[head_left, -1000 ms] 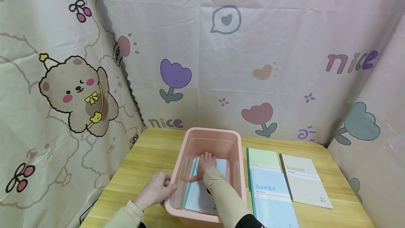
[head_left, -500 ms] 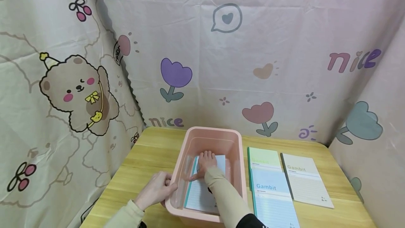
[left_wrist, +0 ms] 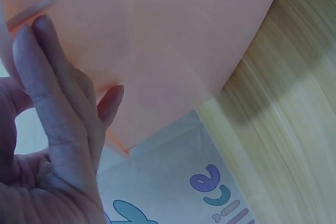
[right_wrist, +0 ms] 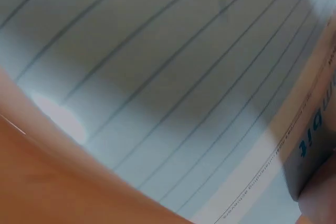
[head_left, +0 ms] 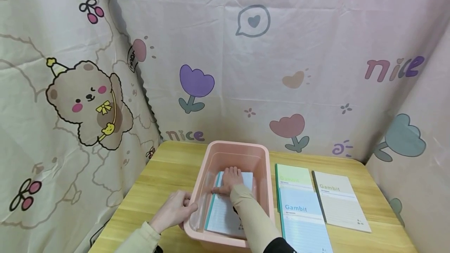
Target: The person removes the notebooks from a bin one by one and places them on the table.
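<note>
A pink plastic bin (head_left: 237,146) stands on the table, and a light blue lined notebook (head_left: 223,218) lies flat on its bottom. My left hand (head_left: 174,211) holds the bin's left rim near the front corner; in the left wrist view its fingers (left_wrist: 63,98) lie against the bin's outer wall (left_wrist: 173,40). Inside the bin my right hand (head_left: 230,180) rests on the notebook's upper part, fingers forward and thumb stretched left across its teal spine. The right wrist view is filled by the notebook cover (right_wrist: 173,72), with part of its blue print at the right.
Right of the bin, a green notebook (head_left: 293,173) lies partly under a blue notebook (head_left: 304,221). A grey-beige notebook (head_left: 341,202) lies beside them. The wooden table (head_left: 168,167) ends at a printed curtain (head_left: 316,50) behind and at the sides.
My right hand has shifted slightly to the right in the bin, and the notebook's far end has shifted right with it. The left hand stays on the rim.
</note>
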### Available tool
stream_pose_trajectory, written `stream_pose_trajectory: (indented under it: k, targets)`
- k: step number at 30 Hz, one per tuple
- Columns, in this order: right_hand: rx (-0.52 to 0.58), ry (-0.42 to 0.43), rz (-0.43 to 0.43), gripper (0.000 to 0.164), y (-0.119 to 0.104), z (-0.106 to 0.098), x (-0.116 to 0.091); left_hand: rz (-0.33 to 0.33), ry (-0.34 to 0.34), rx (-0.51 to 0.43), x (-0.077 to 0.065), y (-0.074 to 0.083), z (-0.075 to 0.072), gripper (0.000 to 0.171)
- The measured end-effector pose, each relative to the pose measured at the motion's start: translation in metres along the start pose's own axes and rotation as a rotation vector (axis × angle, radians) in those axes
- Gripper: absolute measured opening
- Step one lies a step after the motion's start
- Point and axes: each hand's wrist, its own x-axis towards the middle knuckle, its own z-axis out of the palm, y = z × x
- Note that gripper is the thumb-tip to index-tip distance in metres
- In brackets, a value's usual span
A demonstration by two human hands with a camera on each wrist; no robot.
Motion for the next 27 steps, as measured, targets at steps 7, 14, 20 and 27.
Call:
stream_pose_trajectory:
  k: [7,14,20,27]
  targets:
    - [0.025,0.090,0.008,0.074,-0.003,-0.006,0.000,0.003,0.008,0.000,0.001,0.000,0.001,0.026]
    - [0.024,0.112,0.004,0.068,-0.006,-0.014,-0.002,0.003,0.004,0.001,0.001,0.001,0.001,0.031]
    - [0.001,0.099,0.004,0.066,-0.006,-0.016,-0.003,0.000,0.007,0.005,0.001,0.001,0.002,0.029]
    - [-0.020,0.106,0.007,0.067,-0.005,-0.019,0.001,-0.012,0.014,0.009,0.001,0.001,0.002,0.030]
